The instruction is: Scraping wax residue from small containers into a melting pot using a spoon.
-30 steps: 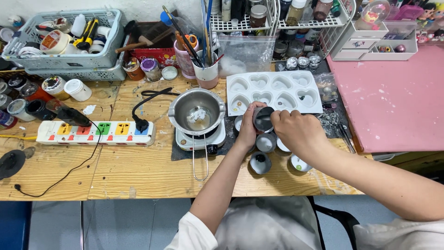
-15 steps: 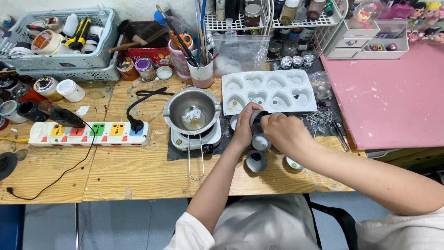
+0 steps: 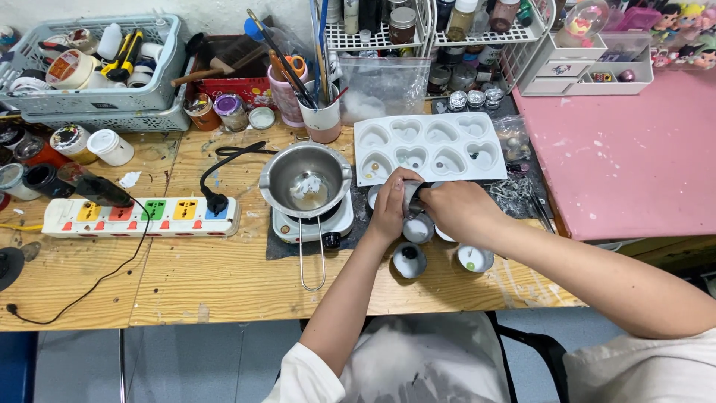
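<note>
The wooden bench (image 3: 224, 276) is scuffed and crowded, with a pink mat (image 3: 626, 157) covering its right end and a pale wall behind. Both hands meet just in front of a white heart-shaped mould (image 3: 429, 145): the left hand (image 3: 391, 205) and the right hand (image 3: 456, 209) are closed together around a small dark container (image 3: 412, 195), held above a cluster of little round white cups (image 3: 409, 259) standing on the bench. Just to the left, a steel melting pot (image 3: 307, 179) sits on a small white hotplate (image 3: 313, 224), its wire handle reaching toward the bench edge. Further left lies a white power strip (image 3: 142, 217) with coloured sockets and a black plug. At the back stand grey plastic baskets (image 3: 97, 97) of tools, a cup of brushes (image 3: 322, 119) and a white wire rack (image 3: 418, 33) of jars.
</note>
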